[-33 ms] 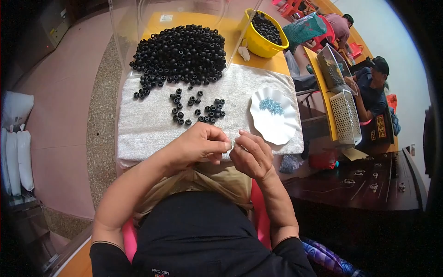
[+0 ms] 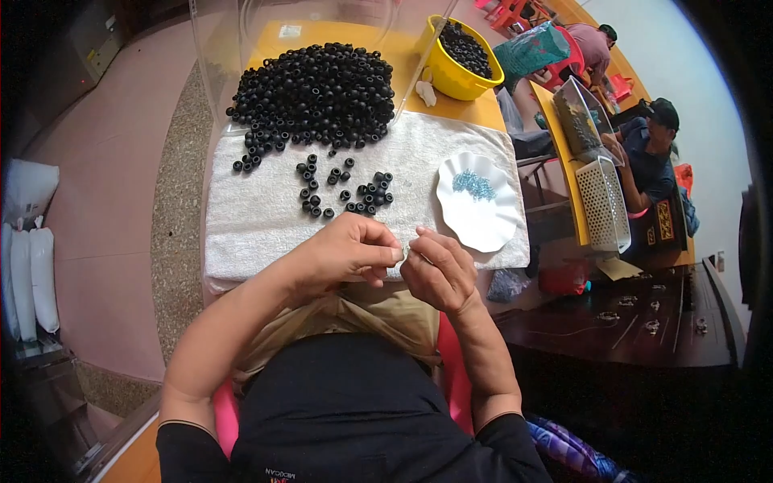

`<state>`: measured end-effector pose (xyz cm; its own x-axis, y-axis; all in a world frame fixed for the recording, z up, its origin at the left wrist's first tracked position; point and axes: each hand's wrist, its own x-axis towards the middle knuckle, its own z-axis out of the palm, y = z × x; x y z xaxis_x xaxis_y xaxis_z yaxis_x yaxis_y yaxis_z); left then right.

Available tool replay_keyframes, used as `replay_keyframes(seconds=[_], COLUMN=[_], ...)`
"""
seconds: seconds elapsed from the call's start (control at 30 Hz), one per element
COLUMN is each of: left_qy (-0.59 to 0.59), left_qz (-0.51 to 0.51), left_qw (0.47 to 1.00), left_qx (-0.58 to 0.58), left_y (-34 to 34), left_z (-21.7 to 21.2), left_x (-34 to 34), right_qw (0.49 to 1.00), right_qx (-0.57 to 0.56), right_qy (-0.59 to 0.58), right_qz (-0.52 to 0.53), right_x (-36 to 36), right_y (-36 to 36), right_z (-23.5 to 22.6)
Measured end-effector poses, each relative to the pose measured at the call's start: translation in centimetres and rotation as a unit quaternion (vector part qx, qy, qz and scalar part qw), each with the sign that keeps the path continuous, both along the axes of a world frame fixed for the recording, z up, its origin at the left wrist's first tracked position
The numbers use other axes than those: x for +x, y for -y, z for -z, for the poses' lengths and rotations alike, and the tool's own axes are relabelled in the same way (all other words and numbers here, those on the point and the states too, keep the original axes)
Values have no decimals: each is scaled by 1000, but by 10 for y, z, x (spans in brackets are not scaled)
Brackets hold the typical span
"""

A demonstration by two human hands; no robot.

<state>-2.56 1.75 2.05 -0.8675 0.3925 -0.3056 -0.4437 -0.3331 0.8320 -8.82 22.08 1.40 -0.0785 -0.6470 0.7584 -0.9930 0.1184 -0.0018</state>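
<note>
Above the towel's near edge, my left hand (image 2: 342,248) is closed in a pinch, thumb against forefinger. A tiny pale piece shows at its fingertips, too small to name. Close beside it, my right hand (image 2: 442,270) has its fingers bent together; whatever they hold is hidden. Just beyond lie several loose black beads (image 2: 370,193) with wide holes, on a white towel (image 2: 266,209). A large heap of the same beads (image 2: 318,88) rises behind them. Right of my hands sits a white scalloped dish (image 2: 483,225) with small clear-blue pieces (image 2: 473,185) in it.
A clear plastic bin (image 2: 211,64) lies around the bead heap. A yellow tub (image 2: 451,75) of black beads stands at the far right of the table. Another person (image 2: 651,153) works at a table on the right, by a white perforated basket (image 2: 605,205). White sacks (image 2: 32,274) stand far left.
</note>
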Motion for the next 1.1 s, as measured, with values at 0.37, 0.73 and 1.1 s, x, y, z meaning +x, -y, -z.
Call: replay_keyframes(seconds=[0.37,0.73,1.1], left_qy=[7,-40,-266], left_qz=[2,-12,-101], left_qw=[1000,999,871], left_qx=[13,5,-401], left_y=[8,4,-4], left_z=[5,11,19], left_x=[0,-9,-16], right_qw=[912,755,957], right_qx=[15,-101,118], right_qy=[408,645,174], right_qz=[-28,-60,198], right_x=[5,0,-41], right_y=[-1,-1,7], right_z=[-10,14,11])
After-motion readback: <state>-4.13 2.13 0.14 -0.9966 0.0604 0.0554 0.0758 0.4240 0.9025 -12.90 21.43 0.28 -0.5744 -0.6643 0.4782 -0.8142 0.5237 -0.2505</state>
